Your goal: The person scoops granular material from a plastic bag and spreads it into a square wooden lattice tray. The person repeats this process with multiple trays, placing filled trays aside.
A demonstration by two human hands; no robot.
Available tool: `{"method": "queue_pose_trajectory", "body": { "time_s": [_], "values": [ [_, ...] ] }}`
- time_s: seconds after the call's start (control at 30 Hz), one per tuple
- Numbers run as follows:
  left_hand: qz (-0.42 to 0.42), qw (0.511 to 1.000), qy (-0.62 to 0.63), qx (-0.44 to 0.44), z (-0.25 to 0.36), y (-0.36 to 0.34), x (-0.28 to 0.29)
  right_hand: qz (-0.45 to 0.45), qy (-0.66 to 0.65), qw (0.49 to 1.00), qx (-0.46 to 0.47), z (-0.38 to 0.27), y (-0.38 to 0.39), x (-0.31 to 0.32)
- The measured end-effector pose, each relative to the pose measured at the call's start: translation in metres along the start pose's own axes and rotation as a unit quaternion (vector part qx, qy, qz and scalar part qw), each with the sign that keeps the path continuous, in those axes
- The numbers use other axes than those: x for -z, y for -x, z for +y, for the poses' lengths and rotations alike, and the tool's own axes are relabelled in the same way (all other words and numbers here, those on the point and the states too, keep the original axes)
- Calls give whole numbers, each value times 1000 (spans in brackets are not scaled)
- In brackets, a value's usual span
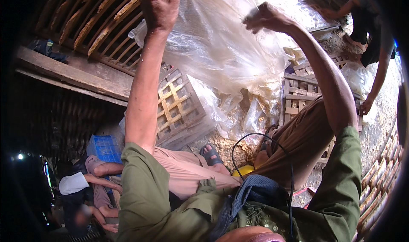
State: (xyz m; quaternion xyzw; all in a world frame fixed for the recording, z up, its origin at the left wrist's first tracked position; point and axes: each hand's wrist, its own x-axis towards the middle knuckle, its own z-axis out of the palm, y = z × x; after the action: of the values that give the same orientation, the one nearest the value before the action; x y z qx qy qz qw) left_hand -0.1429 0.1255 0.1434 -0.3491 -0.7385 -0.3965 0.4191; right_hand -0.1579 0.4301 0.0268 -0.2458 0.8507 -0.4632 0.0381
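Observation:
A large crumpled translucent plastic sheet (217, 42) hangs in front of me, spreading over a pile of more plastic below. My left hand (159, 3) is raised at the top edge with its fingers closed on this sheet. My right hand (266, 18) is at the sheet's upper right, fingers loosely spread and curved, holding nothing that I can see. Beneath the plastic, a square wooden lattice panel (177, 101) leans between my forearms.
Slatted wooden racks (96, 20) and a beam (72, 74) fill the upper left. Wooden crates (300, 93) lie right. A co-worker (370, 29) is at upper right; other people (89, 199) are at lower left near a blue crate (104, 146). Stacked boards (377, 186) line the right.

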Motion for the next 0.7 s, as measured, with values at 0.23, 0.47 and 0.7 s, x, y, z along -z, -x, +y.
{"method": "queue_pose_trajectory", "body": {
  "time_s": [0.23,0.47,0.7],
  "values": [
    [31,998,-55,6,1,0,17,111,69,991,-7,-23,6,-22],
    [28,998,-15,57,-21,-6,33,-40,0,998,-47,33,-11,-6],
    [56,986,-61,146,-54,0,58,19,67,997,-30,115,-14,36]
  ]
}}
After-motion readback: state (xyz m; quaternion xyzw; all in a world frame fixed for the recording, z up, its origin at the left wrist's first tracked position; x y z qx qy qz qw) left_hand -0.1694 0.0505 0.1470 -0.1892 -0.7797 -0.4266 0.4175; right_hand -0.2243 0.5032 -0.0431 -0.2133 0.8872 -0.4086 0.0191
